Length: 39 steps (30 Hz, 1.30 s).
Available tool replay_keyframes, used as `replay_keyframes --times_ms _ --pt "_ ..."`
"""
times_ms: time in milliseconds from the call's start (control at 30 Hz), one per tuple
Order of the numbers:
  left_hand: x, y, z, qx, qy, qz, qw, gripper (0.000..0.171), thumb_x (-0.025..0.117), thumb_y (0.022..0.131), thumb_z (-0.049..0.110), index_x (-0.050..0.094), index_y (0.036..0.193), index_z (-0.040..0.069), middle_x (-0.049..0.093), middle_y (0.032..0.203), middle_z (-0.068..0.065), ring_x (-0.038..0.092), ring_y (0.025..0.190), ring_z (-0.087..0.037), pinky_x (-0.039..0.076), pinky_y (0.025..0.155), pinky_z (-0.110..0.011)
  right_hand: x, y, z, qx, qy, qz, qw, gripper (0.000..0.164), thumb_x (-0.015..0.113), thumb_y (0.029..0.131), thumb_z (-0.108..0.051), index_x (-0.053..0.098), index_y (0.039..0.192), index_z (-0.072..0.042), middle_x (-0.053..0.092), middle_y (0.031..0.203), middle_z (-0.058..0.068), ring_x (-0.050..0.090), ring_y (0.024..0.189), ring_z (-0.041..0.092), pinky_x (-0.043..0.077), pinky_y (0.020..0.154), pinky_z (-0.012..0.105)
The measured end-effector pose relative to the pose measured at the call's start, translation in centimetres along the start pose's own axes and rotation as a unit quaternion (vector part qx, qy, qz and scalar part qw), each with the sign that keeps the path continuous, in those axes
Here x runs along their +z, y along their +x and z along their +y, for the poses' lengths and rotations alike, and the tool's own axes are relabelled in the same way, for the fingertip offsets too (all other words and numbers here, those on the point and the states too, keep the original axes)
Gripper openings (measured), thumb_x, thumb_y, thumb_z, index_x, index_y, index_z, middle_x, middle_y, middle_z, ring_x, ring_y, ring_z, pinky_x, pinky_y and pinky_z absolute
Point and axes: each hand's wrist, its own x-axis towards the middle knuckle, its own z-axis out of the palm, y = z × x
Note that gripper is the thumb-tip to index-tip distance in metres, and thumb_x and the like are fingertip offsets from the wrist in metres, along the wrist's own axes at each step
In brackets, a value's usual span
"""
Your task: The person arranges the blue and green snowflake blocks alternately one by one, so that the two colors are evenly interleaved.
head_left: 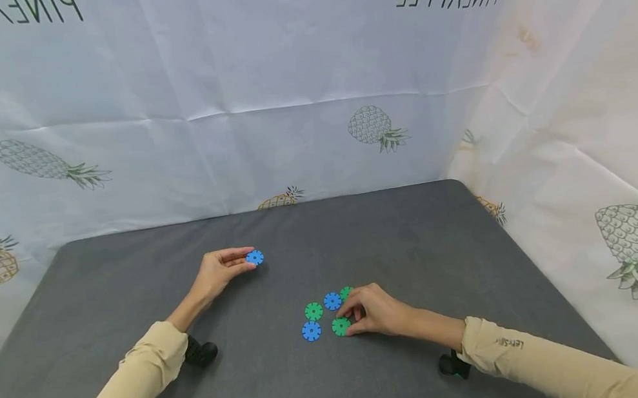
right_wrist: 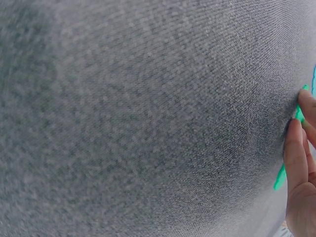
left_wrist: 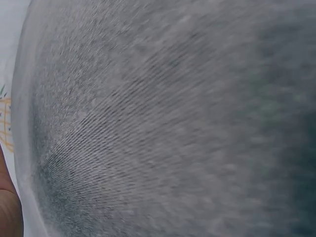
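Out over the far left part of the table, my left hand [head_left: 218, 274] pinches a blue notched plastic disc [head_left: 254, 257] between thumb and fingertips. My right hand [head_left: 379, 311] holds a green notched disc [head_left: 341, 326] by its edge, thumb on the near side and fingers on the far side, low at the table. A second green disc [head_left: 346, 293] is partly hidden behind its fingers. Just left of it lie a blue disc [head_left: 332, 301], another green disc [head_left: 314, 311] and a nearer blue disc [head_left: 311, 331]. In the left wrist view only a bit of the hand [left_wrist: 9, 212] shows.
A dark grey cloth covers the table [head_left: 257, 387]. White curtain [head_left: 257, 56] printed with pineapples hangs along its back and right edges. Black wrist straps with a dark knob [head_left: 201, 352] sit under both cuffs.
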Motion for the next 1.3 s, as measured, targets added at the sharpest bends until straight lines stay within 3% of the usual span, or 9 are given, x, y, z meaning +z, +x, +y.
replay_keyframes --times_ms 300,533,667,833,1033,1167,1300 --pt "0.2 1.1 -0.3 -0.022 0.051 0.052 0.9971 0.042 0.073 0.085 0.008 0.062 0.124 -0.005 0.062 0.121 -0.023 0.065 0.092 0.000 0.052 0.078 -0.021 0.1 -0.1 0.3 -0.006 0.004 0.003 1.000 0.023 0.082 0.076 -0.010 0.076 0.098 -0.007 0.066 0.084 0.001 0.057 0.068 0.005 0.047 0.060 0.014" --pt "0.5 1.7 -0.4 -0.032 0.086 0.071 0.9932 0.041 0.073 0.085 0.009 0.063 0.122 -0.006 0.063 0.118 -0.025 0.065 0.104 -0.028 0.053 0.078 -0.024 0.3 -0.1 0.4 -0.005 0.008 0.007 1.000 0.024 0.082 0.075 -0.011 0.076 0.098 -0.007 0.065 0.082 0.000 0.056 0.068 0.004 0.047 0.060 0.014" --pt "0.6 1.8 -0.5 -0.038 0.094 0.071 0.9923 0.039 0.072 0.086 0.008 0.063 0.121 -0.007 0.063 0.118 -0.025 0.063 0.105 -0.034 0.053 0.081 -0.029 0.3 -0.1 0.4 -0.004 0.011 0.009 1.000 0.024 0.083 0.074 -0.011 0.076 0.098 -0.007 0.065 0.081 -0.001 0.056 0.067 0.003 0.047 0.060 0.015" --pt "0.7 2.0 -0.6 -0.028 0.119 0.068 0.9901 0.037 0.073 0.085 0.007 0.065 0.118 -0.007 0.065 0.112 -0.025 0.064 0.104 -0.035 0.052 0.084 -0.038 0.3 -0.1 0.4 -0.004 0.010 0.011 1.000 0.024 0.083 0.074 -0.011 0.076 0.097 -0.007 0.065 0.081 -0.001 0.056 0.067 0.003 0.047 0.060 0.015" --pt "0.5 2.6 -0.7 -0.010 0.171 0.052 0.9839 0.032 0.074 0.084 0.007 0.069 0.113 -0.004 0.066 0.112 -0.022 0.064 0.103 -0.031 0.052 0.084 -0.038 0.3 -0.2 0.6 -0.012 0.007 0.017 1.000 0.025 0.083 0.074 -0.011 0.076 0.098 -0.007 0.066 0.082 0.000 0.056 0.067 0.003 0.047 0.060 0.014" --pt "-0.1 2.8 -0.7 0.016 0.202 0.014 0.9792 0.032 0.072 0.086 0.009 0.068 0.115 -0.005 0.067 0.111 -0.022 0.064 0.102 -0.033 0.051 0.083 -0.042 0.3 -0.2 0.6 -0.007 0.012 0.015 1.000 0.025 0.082 0.075 -0.011 0.076 0.098 -0.007 0.066 0.083 0.000 0.055 0.067 0.002 0.047 0.060 0.015" --pt "-1.0 2.6 -0.9 0.022 0.204 -0.022 0.9785 0.037 0.072 0.086 0.009 0.065 0.120 -0.004 0.065 0.116 -0.022 0.062 0.105 -0.034 0.050 0.086 -0.043 0.3 -0.1 0.5 0.001 0.015 0.007 1.000 0.024 0.082 0.076 -0.012 0.076 0.099 -0.008 0.066 0.084 0.000 0.055 0.068 0.001 0.047 0.060 0.015"
